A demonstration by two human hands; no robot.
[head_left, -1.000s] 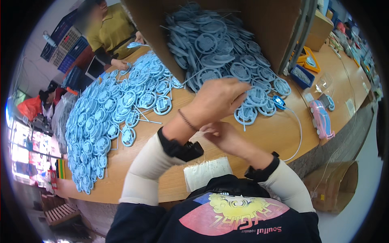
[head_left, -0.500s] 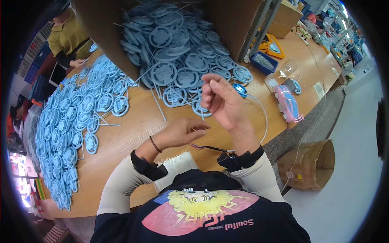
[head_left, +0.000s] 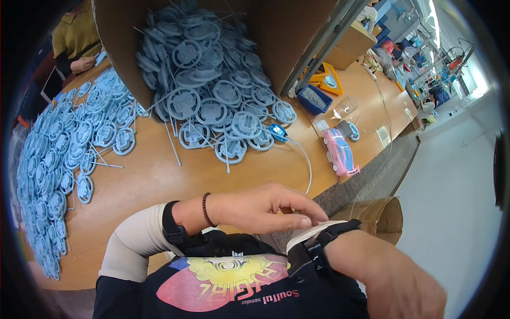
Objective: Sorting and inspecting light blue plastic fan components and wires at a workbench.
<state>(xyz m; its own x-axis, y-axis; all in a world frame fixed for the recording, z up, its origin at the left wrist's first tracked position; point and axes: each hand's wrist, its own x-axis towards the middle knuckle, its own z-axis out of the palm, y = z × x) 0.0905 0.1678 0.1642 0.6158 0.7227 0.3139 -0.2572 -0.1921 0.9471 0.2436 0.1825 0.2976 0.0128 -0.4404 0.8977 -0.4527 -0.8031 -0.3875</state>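
My left hand [head_left: 255, 207], a beaded bracelet on its wrist, reaches across in front of my chest. Its thumb and forefinger close on the edge of the beige sleeve [head_left: 311, 233] on my right forearm. Beside that edge, a black strap with a small dark device [head_left: 311, 260] circles the right wrist. My right hand [head_left: 406, 290] hangs bent down at the lower right, its fingers hidden from sight. Beyond my arms, a heap of light-blue plastic rings on sticks [head_left: 210, 109] spills out of a cardboard box [head_left: 119, 58] tipped toward me.
More blue rings [head_left: 45, 170] cover the table's left side. A pink toy car [head_left: 340, 151], a blue bin of small parts [head_left: 314, 100] and orange trays [head_left: 332, 77] stand right. A white cable [head_left: 308, 159] trails from a blue piece. An open carton [head_left: 385, 218] stands on the floor. A co-worker's hand [head_left: 82, 65] shows far left.
My right hand has dropped from above the table to the lower right. My left hand has moved right, onto the right sleeve. The view has shifted right.
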